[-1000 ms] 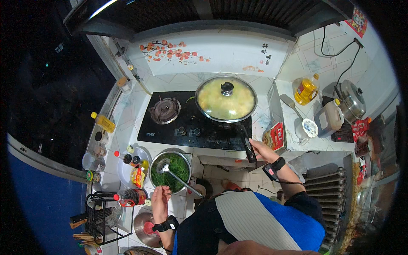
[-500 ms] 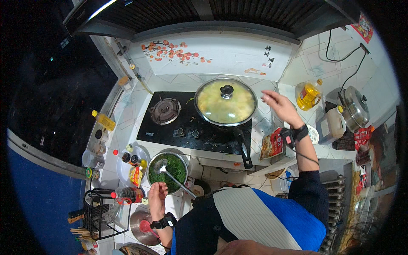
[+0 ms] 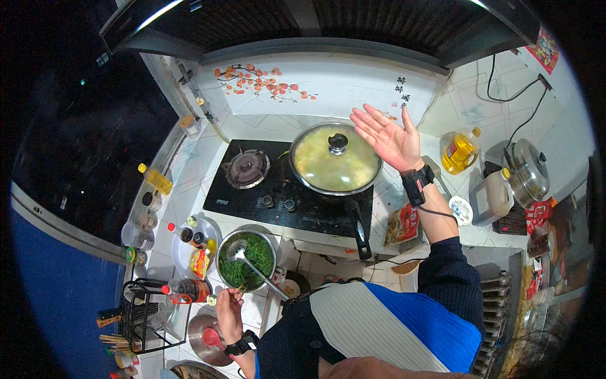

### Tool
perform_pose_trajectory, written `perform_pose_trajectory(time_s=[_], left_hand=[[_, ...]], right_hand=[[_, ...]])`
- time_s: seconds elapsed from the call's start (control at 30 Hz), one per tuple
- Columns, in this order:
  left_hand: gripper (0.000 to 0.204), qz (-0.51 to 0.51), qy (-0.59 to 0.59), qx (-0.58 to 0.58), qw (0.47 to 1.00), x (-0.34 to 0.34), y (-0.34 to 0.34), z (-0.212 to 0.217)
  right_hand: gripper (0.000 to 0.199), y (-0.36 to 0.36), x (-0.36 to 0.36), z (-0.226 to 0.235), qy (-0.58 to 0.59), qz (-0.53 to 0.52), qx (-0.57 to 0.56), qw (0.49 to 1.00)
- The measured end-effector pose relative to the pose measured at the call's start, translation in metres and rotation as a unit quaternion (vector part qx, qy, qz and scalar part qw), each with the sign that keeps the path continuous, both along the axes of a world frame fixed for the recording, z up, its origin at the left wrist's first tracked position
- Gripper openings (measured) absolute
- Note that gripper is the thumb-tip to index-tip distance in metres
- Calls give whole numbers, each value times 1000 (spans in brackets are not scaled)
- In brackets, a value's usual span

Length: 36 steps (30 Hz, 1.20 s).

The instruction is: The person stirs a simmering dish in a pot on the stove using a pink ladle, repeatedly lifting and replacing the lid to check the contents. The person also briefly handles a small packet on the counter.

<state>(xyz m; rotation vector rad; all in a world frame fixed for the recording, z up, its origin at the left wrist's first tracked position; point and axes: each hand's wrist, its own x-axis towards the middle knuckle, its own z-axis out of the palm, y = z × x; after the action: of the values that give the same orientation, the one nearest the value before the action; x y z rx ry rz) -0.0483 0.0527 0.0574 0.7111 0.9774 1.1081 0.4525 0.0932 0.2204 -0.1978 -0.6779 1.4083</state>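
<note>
My right hand point(image 3: 392, 140) is raised beside the lidded pan, palm showing, fingers stretched out and thumb apart, holding nothing. The pan's glass lid point(image 3: 315, 161) has a black knob, and pale yellowish food shows through it. My left hand point(image 3: 228, 311) is at the near edge of a metal bowl point(image 3: 276, 249) of green leaves point(image 3: 255, 265). Its fingers are curled together; something small and brownish shows at their tips, too small to name. A slotted metal skimmer point(image 3: 237, 250) rests in the bowl, its handle slanting toward my body.
The pan sits on the right burner of a black gas hob point(image 3: 237, 202); its handle point(image 3: 362, 239) juts over the front edge. A white basin point(image 3: 178, 252) with sauce bottles stands left. Further right are an oil bottle point(image 3: 459, 153) and a jug point(image 3: 489, 199). A range hood point(image 3: 309, 50) hangs overhead.
My right hand has turned its palm into view, spread its fingers and moved up and left toward the lid. My left hand has drawn slightly down, away from the bowl.
</note>
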Motion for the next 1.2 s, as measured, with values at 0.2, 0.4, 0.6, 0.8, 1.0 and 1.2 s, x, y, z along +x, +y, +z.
perform_pose_trajectory(time_s=[0.2, 0.4, 0.6, 0.8, 1.0, 1.2], left_hand=[[19, 18, 16, -21, 1000, 1, 0, -1], [19, 18, 25, -15, 999, 3, 2, 0], [19, 29, 18, -16, 999, 3, -4, 2], [18, 48, 22, -6, 999, -8, -15, -1], [16, 71, 17, -18, 997, -17, -28, -8], [17, 88, 22, -8, 996, -18, -33, -5]], right_hand=[[55, 28, 28, -15, -455, -121, -149, 869], [56, 67, 54, -21, -848, -212, -122, 470], [65, 100, 42, -41, -936, -111, -133, 308], [76, 120, 24, -60, -945, -56, -137, 293], [60, 124, 22, -72, -944, -111, -108, 290], [58, 131, 22, -75, -946, -99, -114, 287]])
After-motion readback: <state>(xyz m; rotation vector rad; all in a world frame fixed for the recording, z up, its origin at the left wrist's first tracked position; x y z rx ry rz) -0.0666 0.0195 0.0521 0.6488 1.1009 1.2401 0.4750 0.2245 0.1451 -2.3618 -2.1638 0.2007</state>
